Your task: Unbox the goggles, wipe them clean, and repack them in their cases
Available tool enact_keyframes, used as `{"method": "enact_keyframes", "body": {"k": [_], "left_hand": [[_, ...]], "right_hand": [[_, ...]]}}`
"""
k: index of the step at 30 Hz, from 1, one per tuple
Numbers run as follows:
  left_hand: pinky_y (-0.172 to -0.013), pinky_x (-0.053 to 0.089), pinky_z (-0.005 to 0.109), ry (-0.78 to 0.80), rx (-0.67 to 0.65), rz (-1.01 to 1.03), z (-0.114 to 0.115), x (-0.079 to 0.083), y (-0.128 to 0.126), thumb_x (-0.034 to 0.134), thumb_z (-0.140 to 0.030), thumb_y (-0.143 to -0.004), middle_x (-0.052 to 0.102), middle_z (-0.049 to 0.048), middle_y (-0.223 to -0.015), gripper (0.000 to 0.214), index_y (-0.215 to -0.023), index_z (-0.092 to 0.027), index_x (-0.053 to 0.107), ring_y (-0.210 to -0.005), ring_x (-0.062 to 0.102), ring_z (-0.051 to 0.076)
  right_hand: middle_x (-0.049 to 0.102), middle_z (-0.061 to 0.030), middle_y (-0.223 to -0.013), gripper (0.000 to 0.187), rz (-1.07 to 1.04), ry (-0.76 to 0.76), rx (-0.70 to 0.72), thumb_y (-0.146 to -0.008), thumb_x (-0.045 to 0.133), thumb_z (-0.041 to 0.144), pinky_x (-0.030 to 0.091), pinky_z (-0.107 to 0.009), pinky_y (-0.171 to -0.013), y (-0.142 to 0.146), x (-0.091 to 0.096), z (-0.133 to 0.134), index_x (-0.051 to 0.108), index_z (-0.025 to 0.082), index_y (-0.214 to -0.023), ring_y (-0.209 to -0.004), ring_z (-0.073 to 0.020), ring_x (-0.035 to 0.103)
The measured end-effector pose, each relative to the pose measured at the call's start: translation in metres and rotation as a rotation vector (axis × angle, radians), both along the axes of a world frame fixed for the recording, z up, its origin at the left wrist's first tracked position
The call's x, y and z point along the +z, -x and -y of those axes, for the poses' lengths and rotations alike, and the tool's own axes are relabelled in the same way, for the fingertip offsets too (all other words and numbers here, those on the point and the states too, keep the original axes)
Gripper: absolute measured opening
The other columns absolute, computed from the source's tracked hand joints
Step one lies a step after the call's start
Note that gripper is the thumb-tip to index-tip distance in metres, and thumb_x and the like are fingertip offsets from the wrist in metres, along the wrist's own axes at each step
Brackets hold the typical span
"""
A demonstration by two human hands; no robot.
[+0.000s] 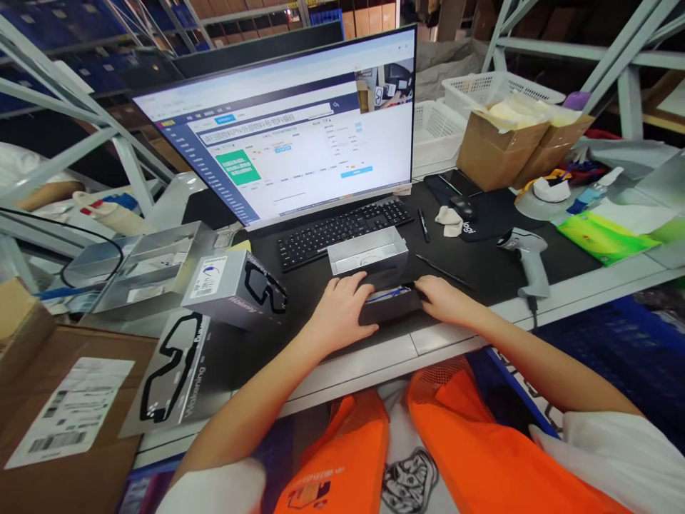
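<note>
My left hand [342, 308] and my right hand [443, 300] both grip a small dark tray [393, 303] near the desk's front edge, one hand at each end, fingers curled over its rim. Something blue shows inside the tray. Just behind it stands an open silver box half [367, 255], in front of the black keyboard [342, 230]. A silver box printed with black glasses [235, 287] lies left of my left hand.
A large lit monitor [300, 128] stands behind the keyboard. A barcode scanner [527, 258], mouse [464, 208], pens and cardboard boxes [500, 146] sit to the right. Flat silver packaging [174, 371] and a labelled carton [69, 407] lie at the left. Orange bags [481, 450] hang below the desk.
</note>
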State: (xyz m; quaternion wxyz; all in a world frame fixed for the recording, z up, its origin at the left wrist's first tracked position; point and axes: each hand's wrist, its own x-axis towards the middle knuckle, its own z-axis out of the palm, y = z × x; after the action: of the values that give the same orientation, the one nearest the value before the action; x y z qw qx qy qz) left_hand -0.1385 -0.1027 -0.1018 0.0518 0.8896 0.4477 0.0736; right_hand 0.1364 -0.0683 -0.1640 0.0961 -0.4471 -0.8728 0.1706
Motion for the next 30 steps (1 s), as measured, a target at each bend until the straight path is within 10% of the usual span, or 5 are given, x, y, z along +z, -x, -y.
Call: {"method": "enact_keyframes", "body": {"k": [5,16,24,30], "left_hand": [[-0.108,0.043,0.054,0.028,0.013,-0.071,-0.006,0.002,-0.019,0.081,-0.048,-0.074,0.054,0.0197,-0.144,0.106,-0.162,-0.020,0.029,-0.127,0.054,0.039],[-0.112,0.038,0.053,0.103,0.066,0.114,-0.007,-0.015,0.002,0.074,-0.046,-0.079,0.052,0.0169,-0.143,0.091,-0.157,-0.017,0.038,-0.131,0.048,0.037],[-0.091,0.043,0.049,0.019,0.086,0.001,-0.009,-0.022,-0.023,0.063,-0.043,-0.087,0.064,0.0151,-0.123,0.052,-0.134,-0.020,0.061,-0.108,0.055,0.034],[-0.096,0.044,0.046,0.102,0.032,0.301,-0.021,-0.027,-0.010,0.032,-0.035,-0.105,0.068,0.0101,-0.118,0.039,-0.106,-0.022,0.069,-0.108,0.059,0.026]], "right_hand": [[0.068,-0.0158,-0.097,0.019,0.172,-0.066,-0.026,-0.089,0.049,0.006,0.045,-0.036,-0.086,0.005,0.005,-0.002,0.066,0.012,-0.085,-0.097,-0.0277,0.062],[0.051,0.0003,-0.063,0.040,-0.263,0.451,-0.018,-0.099,0.044,0.037,0.036,-0.029,-0.063,-0.014,0.051,-0.021,0.045,0.020,-0.063,-0.062,-0.0150,0.048],[0.070,-0.0129,-0.088,0.020,-0.074,-0.168,0.293,-0.093,0.054,0.021,0.042,-0.033,-0.072,0.097,0.083,0.006,0.068,0.012,-0.082,-0.079,-0.0221,0.060],[0.068,-0.0128,-0.113,0.025,-0.370,-0.204,0.240,-0.097,0.065,0.039,0.049,-0.041,-0.094,0.067,0.058,0.010,0.066,0.015,-0.102,-0.106,-0.0262,0.062]]}}
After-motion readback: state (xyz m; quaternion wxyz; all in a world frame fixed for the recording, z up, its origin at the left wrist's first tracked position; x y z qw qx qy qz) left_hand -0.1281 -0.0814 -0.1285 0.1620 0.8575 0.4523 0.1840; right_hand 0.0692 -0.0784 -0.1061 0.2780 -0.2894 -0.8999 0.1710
